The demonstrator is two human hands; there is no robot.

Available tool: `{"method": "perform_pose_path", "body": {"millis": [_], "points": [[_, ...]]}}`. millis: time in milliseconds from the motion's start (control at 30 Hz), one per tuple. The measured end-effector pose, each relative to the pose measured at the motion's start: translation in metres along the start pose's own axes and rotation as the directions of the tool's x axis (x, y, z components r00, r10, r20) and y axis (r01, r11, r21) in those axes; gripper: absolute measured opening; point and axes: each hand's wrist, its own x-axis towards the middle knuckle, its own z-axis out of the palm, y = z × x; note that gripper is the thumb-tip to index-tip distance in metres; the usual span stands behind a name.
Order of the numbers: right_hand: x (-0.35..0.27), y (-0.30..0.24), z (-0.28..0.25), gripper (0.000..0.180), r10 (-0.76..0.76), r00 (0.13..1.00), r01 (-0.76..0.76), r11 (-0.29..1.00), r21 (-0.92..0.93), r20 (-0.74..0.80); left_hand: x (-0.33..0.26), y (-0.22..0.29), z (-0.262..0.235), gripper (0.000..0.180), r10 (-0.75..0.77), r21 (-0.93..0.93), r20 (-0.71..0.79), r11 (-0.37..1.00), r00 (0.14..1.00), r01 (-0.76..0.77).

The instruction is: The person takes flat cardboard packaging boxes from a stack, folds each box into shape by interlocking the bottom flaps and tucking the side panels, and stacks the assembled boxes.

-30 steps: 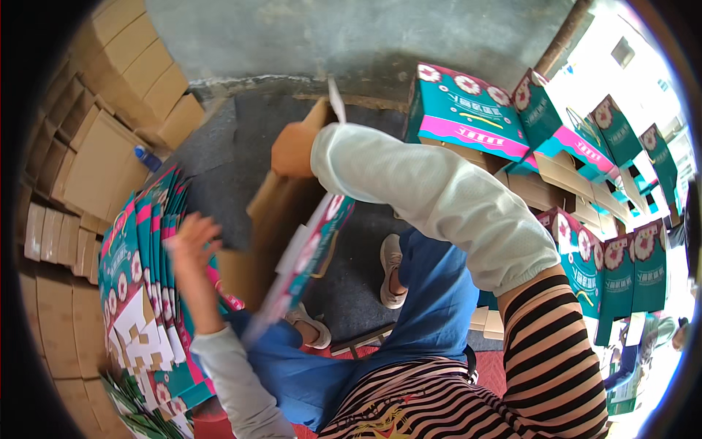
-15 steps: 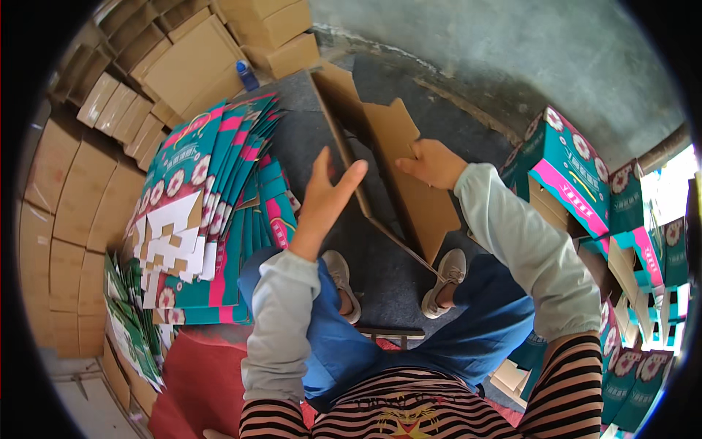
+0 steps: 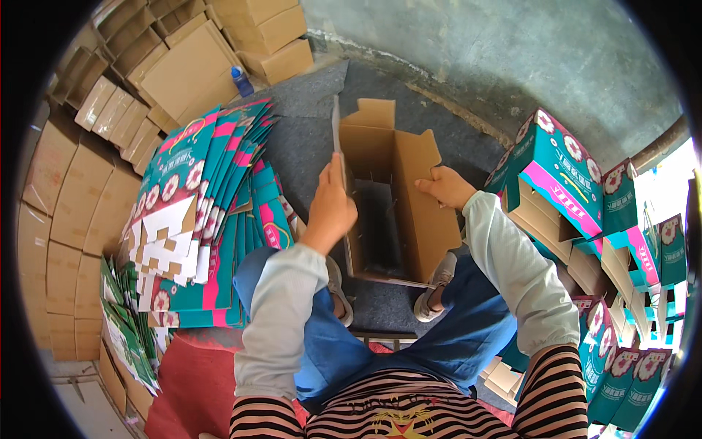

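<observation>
A blue bottle (image 3: 242,80) stands beside stacked brown cartons (image 3: 191,67).

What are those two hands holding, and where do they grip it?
Both hold the open brown carton: the left hand grips its left wall, the right hand its right wall near the top edge.

- The open box (image 3: 395,197) is plain brown corrugated cardboard, matt inside.
- The flat printed cartons (image 3: 212,197) look like glossy teal-and-pink card.
- The floor (image 3: 307,146) is rough grey concrete.
- The sleeves (image 3: 281,307) are soft pale cloth.
</observation>
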Motion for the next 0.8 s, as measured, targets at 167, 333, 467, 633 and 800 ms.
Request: {"method": "perform_pose_path", "body": {"millis": [167, 333, 467, 633, 800], "points": [[0.012, 0.014, -0.003, 0.033, 0.045, 0.999, -0.047, 0.978, 0.201, 0.014, -0.022, 0.031, 0.007, 0.079, 0.22, 0.335, 0.119, 0.909, 0.968, -0.247], [0.02, 0.006, 0.002, 0.037, -0.006, 0.999, 0.005, 1.0, -0.005, -0.051, -0.006, 0.028, 0.022, 0.075, 0.144, 0.4, 0.216, 0.889, 0.966, -0.222], [0.035, 0.021, -0.003, 0.039, -0.033, 0.997, 0.034, 0.999, 0.016, -0.071, 0.01, 0.033, 0.026, 0.073, 0.031, 0.449, 0.349, 0.872, 0.936, -0.196], [0.048, 0.037, -0.02, 0.042, 0.019, 0.989, -0.024, 0.999, -0.037, -0.145, 0.036, 0.036, 0.037, 0.074, 0.019, 0.37, 0.426, 0.908, 0.904, -0.194], [-0.055, -0.072, 0.013, 0.04, -0.505, 0.804, 0.226, 0.747, -0.625, -0.314, 0.036, 0.029, 0.025, 0.071, -0.082, 0.406, 0.428, 0.907, 0.9, -0.11]]}}
